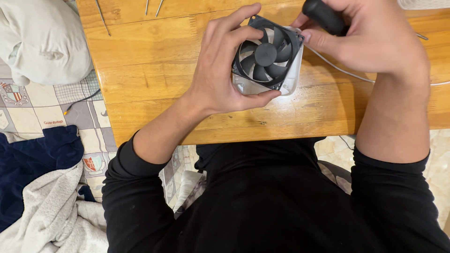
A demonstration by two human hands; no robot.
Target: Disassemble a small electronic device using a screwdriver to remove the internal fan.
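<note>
A black square cooling fan (266, 54) sits against a white plastic housing (291, 75), both held just above the wooden table (154, 70). My left hand (220, 70) grips them from the left, fingers over the fan's top edge and thumb under the housing. My right hand (370, 35) holds a black screwdriver handle (324, 16) at the fan's upper right corner; its tip is hidden behind my fingers. A thin white cable (337, 68) runs from the housing to the right across the table.
Thin metal tools (103, 18) lie at the table's far edge. A white pillow (42, 42), a patterned sheet (28, 107), a dark blue blanket (33, 164) and a grey towel (51, 215) lie to the left. A tiled floor (438, 173) shows at the right.
</note>
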